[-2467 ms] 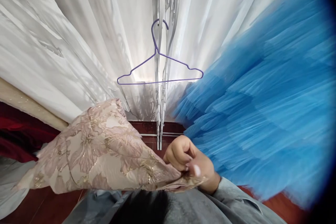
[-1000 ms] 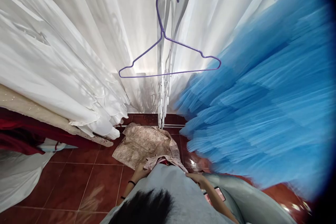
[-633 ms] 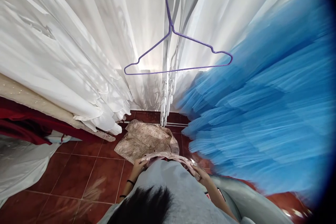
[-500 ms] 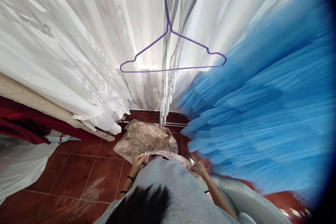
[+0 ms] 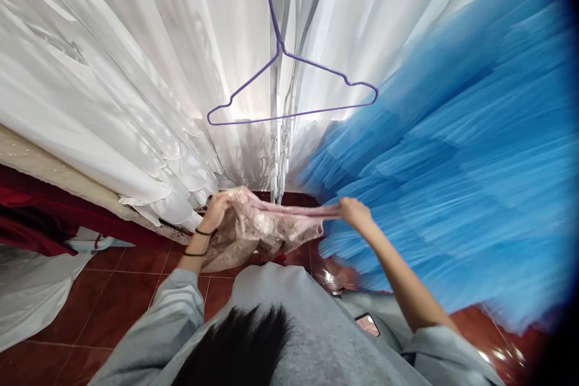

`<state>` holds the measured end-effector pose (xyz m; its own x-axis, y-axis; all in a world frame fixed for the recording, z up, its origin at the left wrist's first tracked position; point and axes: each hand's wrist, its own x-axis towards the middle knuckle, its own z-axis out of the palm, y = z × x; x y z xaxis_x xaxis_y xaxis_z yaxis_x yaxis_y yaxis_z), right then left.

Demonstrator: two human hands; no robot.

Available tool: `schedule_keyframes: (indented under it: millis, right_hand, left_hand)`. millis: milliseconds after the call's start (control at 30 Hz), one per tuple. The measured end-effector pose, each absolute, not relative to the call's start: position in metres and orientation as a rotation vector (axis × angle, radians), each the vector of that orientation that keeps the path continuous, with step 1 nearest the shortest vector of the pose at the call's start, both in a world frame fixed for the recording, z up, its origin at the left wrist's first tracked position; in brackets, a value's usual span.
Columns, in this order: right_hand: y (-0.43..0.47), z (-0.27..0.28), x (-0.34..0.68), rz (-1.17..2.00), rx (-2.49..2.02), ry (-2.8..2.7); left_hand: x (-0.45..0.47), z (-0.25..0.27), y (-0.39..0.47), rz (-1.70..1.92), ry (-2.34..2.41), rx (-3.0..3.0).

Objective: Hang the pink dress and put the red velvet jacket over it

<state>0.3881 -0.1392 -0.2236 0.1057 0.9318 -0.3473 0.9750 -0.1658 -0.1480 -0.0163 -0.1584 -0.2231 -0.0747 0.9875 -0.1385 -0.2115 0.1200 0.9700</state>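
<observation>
Fingers on both sides are clamped on cloth: by the left hand (image 5: 217, 211) one end of a pink floral garment (image 5: 280, 226) is gripped, and by the right hand (image 5: 356, 215) the other end of its pink band is pinched. In the head view the band is stretched nearly level between the hands, and the garment's looser part is hung below it, mostly toward the left hand; whether the floor is touched by its lower edge cannot be told. Two dark wristbands (image 5: 195, 254) are worn on the left wrist.

The floor (image 5: 113, 307) is laid with glossy dark red tiles, divided by pale joints. The far side is covered by white drapery (image 5: 136, 72), in front of which a narrow white metal frame (image 5: 275, 90) is stood. A purple hanger (image 5: 281, 48) is seen before the frame, bare and slightly tilted. The right side is filled by layered blue tulle (image 5: 452, 181). At the left, sparkling beige fabric (image 5: 58, 172) and dark red fabric (image 5: 36, 211) are hung beside the white. A phone (image 5: 367, 324) is seen near the right forearm; its support cannot be told.
</observation>
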Motion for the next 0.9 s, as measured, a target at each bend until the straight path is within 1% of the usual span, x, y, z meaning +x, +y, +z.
schedule_keyframes:
  millis: [33, 67, 100, 167, 233, 267, 300, 333, 400, 467, 600, 667, 767, 833, 900]
  right_hand:
    - [-0.128, -0.200, 0.396, -0.563, 2.275, 2.041]
    - [-0.121, -0.176, 0.403, -0.715, 2.347, 2.274]
    - [-0.116, -0.154, 0.409, -0.991, 2.409, 2.501]
    - [-0.115, -0.120, 0.413, -1.774, 2.414, 2.732]
    - [-0.120, -0.103, 0.408, -2.568, 2.296, 2.618]
    - [-0.123, -0.101, 0.403, -2.869, 2.239, 2.478]
    - [-0.125, -0.104, 0.398, -3.098, 2.195, 2.319]
    - [-0.125, -0.110, 0.394, -3.261, 2.166, 2.151]
    - [-0.123, -0.126, 0.390, -3.438, 2.122, 1.843]
    - [-0.118, -0.139, 0.391, -3.495, 2.085, 1.682]
    - [-0.110, -0.147, 0.392, -3.657, 2.017, 1.801]
    - [-0.107, -0.144, 0.379, -3.780, 1.912, 1.898]
    - [-0.102, -0.139, 0.342, -3.869, 1.706, 1.971]
    - [-0.100, -0.140, 0.316, -3.914, 1.567, 1.917]
    - [-0.100, -0.145, 0.296, -4.000, 1.430, 1.740]
  left_hand:
    - [-0.020, -0.195, -0.150, 1.334, 1.096, 1.010]
    - [-0.023, -0.167, -0.146, 1.410, 1.008, 1.084]
    - [-0.026, -0.141, -0.145, 1.471, 0.908, 1.152]
    - [-0.029, -0.098, -0.147, 1.623, 0.776, 1.252]
    - [-0.031, -0.075, -0.150, 1.734, 0.735, 1.285]
    - [-0.031, -0.072, -0.149, 1.782, 0.757, 1.295]
    - [-0.031, -0.073, -0.147, 1.832, 0.801, 1.308]
    - [-0.031, -0.077, -0.144, 1.887, 0.859, 1.322]
    - [-0.033, -0.090, -0.135, 1.987, 0.981, 1.345]
    - [-0.037, -0.101, -0.127, 2.044, 1.056, 1.323]
    - [-0.048, -0.106, -0.111, 1.977, 1.090, 1.236]
    - [-0.054, -0.105, -0.097, 1.955, 1.091, 1.225]
    - [-0.067, -0.108, -0.066, 2.013, 1.121, 1.218]
    - [-0.077, -0.109, -0.047, 2.028, 1.151, 1.211]
    - [-0.085, -0.107, -0.032, 1.978, 1.164, 1.265]
